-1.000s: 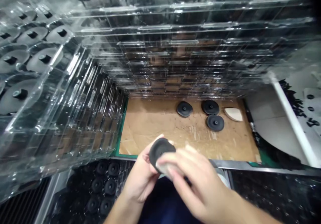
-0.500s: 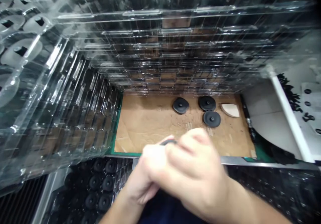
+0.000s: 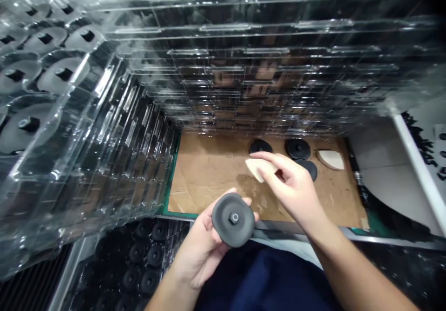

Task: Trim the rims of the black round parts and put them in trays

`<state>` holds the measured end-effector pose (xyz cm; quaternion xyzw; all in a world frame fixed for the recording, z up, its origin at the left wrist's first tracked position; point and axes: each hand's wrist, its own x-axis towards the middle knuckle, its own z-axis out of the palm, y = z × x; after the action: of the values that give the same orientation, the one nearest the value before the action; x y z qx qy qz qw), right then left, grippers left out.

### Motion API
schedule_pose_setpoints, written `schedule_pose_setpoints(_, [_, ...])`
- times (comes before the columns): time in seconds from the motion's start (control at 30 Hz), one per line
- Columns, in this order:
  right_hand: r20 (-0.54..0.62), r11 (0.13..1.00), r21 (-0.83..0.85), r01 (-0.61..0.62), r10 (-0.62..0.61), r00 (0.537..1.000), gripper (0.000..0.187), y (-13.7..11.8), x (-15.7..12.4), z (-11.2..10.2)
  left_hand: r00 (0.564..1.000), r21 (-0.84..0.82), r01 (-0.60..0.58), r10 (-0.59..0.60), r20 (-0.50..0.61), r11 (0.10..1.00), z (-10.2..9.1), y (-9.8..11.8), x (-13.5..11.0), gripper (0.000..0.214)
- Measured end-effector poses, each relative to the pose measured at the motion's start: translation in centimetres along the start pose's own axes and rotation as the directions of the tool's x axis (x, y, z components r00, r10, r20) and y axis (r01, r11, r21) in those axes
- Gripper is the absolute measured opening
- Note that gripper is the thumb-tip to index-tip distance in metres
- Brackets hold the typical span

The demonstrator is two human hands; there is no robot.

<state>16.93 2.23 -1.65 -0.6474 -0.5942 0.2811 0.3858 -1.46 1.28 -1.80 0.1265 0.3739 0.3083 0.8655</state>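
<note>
My left hand (image 3: 205, 241) holds a dark grey rounded disc (image 3: 226, 230) by its edge, its face with a small central stub turned up toward me. Between the thumb and fingers of my right hand (image 3: 296, 185) is a thin cream-coloured wedge-shaped pad (image 3: 259, 166), held above the cardboard. Three similar dark discs lie beyond: one (image 3: 260, 146) just past the right fingertips, another (image 3: 298, 148) farther right, and a third (image 3: 308, 168) partly hidden behind the right hand. A second cream wedge-shaped piece (image 3: 331, 159) rests at the cardboard's right end.
Brown cardboard (image 3: 209, 176) covers the green worktop. Tall stacks of clear plastic trays (image 3: 223, 69) rise behind it and on the left (image 3: 132, 148). Trays of dark discs (image 3: 139, 255) sit below the front edge. At the right stands a white panel (image 3: 414, 158).
My hands were pressed together and blurred; now they are apart. The right has moved up and away with the cream pad, and the disc in the left now shows fully.
</note>
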Motion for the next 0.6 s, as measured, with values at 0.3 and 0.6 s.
schedule_pose_setpoints(0.3, [0.241,0.999,-0.004,-0.049,0.049,0.969,0.020,3.6,-8.1,4.1,0.998,-0.128,-0.056,0.051,-0.042,0.990,-1.1,0.0,0.6,0.058])
schedule_pose_setpoints(0.6, [-0.013,0.972,0.003,0.234,-0.234,0.972,0.025,-4.4,-2.9,1.3,0.989,-0.057,-0.106,0.099,-0.111,0.993,-0.3,-0.8,0.8,0.055])
